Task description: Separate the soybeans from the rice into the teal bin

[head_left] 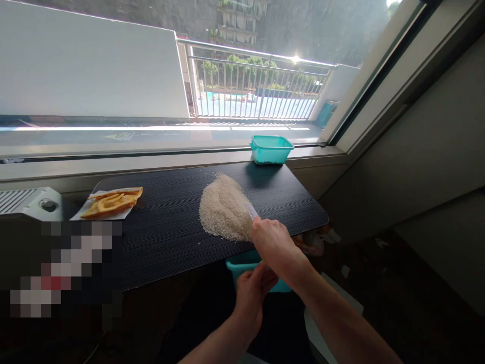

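Observation:
A heap of white rice (223,210) lies on the dark wood-grain table (166,242). My right hand (275,240) is closed on a small pale card (250,210) with dark marks, whose flat end touches the heap's right side. Below the table's front edge, a teal container (237,265) sits over my lap, with its opening just under the edge. My left hand (252,293) is closed at the container's near side, thumb and fingers bent against it. My two hands partly cover the container, so its contents are hidden.
Against the window, a second teal container (271,150) stands at the table's back right. A flatbread (113,202) rests on white paper at the left. A white appliance (30,201) is beyond it, and a pale stool-like object (322,328) is below right.

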`<state>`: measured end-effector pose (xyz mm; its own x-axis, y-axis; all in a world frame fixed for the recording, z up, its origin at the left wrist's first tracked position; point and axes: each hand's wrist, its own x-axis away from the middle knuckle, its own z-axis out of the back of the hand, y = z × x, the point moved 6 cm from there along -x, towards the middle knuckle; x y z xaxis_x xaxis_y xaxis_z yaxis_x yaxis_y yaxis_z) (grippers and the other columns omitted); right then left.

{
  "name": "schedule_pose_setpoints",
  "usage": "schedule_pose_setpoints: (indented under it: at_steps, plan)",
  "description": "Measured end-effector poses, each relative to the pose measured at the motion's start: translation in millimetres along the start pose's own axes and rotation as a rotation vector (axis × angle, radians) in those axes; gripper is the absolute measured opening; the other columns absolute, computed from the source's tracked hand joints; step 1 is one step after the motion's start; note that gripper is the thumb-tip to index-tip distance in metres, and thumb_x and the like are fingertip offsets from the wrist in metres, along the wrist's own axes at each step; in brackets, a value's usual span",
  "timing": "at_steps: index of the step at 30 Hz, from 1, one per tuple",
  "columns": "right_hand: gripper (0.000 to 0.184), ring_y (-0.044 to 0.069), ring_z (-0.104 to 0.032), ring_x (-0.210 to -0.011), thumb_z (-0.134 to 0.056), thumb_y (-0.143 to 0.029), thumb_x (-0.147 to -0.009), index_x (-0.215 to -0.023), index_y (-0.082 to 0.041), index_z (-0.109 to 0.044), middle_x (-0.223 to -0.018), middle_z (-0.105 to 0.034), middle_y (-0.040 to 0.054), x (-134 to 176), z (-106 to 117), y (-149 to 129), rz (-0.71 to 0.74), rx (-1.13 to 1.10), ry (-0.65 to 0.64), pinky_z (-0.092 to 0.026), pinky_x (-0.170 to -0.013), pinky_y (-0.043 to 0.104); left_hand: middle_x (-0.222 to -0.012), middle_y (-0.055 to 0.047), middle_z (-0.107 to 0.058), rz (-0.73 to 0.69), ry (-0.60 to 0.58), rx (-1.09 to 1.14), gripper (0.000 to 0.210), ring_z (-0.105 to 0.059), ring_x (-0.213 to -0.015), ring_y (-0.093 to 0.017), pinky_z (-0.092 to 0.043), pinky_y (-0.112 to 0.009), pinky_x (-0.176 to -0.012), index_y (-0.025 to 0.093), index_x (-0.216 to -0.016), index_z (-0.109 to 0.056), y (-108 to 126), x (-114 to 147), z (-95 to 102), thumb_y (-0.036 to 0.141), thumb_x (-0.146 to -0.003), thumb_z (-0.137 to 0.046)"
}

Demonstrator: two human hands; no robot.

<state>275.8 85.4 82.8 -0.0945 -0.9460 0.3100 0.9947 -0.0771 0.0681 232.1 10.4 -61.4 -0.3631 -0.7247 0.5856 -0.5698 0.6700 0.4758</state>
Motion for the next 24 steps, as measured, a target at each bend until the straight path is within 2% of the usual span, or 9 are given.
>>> schedule_pose_setpoints:
  at_steps: [5, 9, 13, 18, 24]
  plan:
    - [0.031, 0.031, -0.071, -0.097, -0.040, -0.011, -0.091, -0.100, -0.008, -0.070, -0.090, -0.073, 0.0218, -8.5, 19.5, 40.7, -0.092, -0.001, 0.029, -0.053, -0.079, 0.034, -0.071, -0.015, -0.074, 0.035, -0.010, 0.002, 0.043, -0.071, -0.075, -0.027, -0.055, -0.038, -0.080, 0.011, -0.059, -0.070, -3.5, -2.4, 4.3, 0.045, -0.046, -0.092]
    - [0.034, 0.032, -0.069, -0.101, -0.040, -0.012, -0.090, -0.103, -0.007, -0.071, -0.095, -0.073, 0.0245, -32.9, 20.0, 58.6, -0.120, 0.005, 0.020, -0.052, -0.081, 0.035, -0.073, -0.015, -0.075, 0.035, -0.014, 0.000, 0.041, -0.072, -0.076, -0.027, -0.055, -0.039, -0.082, 0.011, -0.062, -0.071, -5.2, -4.4, 4.1, 0.044, -0.049, -0.092]
    - [0.034, 0.032, -0.069, -0.103, -0.044, -0.012, -0.088, -0.105, -0.008, -0.072, -0.096, -0.073, 0.0245, -42.4, 7.4, 42.1, -0.070, 0.001, 0.009, -0.053, -0.082, 0.036, -0.072, -0.015, -0.075, 0.028, -0.015, 0.006, 0.042, -0.072, -0.075, -0.028, -0.055, -0.039, -0.081, 0.011, -0.062, -0.070, -5.5, -6.0, 2.6, 0.044, -0.050, -0.091]
    - [0.032, 0.030, -0.070, -0.098, -0.043, -0.014, -0.090, -0.102, -0.008, -0.073, -0.094, -0.073, 0.0238, -29.5, 0.1, 7.5, -0.012, -0.023, 0.003, -0.054, -0.079, 0.035, -0.070, -0.013, -0.074, 0.002, -0.001, 0.015, 0.039, -0.071, -0.073, -0.026, -0.055, -0.038, -0.081, 0.012, -0.060, -0.069, -2.3, -8.0, 6.9, 0.042, -0.049, -0.091]
    - [0.031, 0.029, -0.071, -0.096, -0.044, -0.008, -0.088, -0.101, -0.007, -0.072, -0.094, -0.074, 0.0218, -20.5, -2.3, -14.8, -0.005, -0.037, -0.001, -0.055, -0.075, 0.033, -0.064, -0.008, -0.072, -0.024, -0.012, 0.015, 0.033, -0.070, -0.068, -0.022, -0.055, -0.034, -0.077, 0.012, -0.057, -0.068, 4.3, -1.7, 8.1, 0.037, -0.052, -0.090]
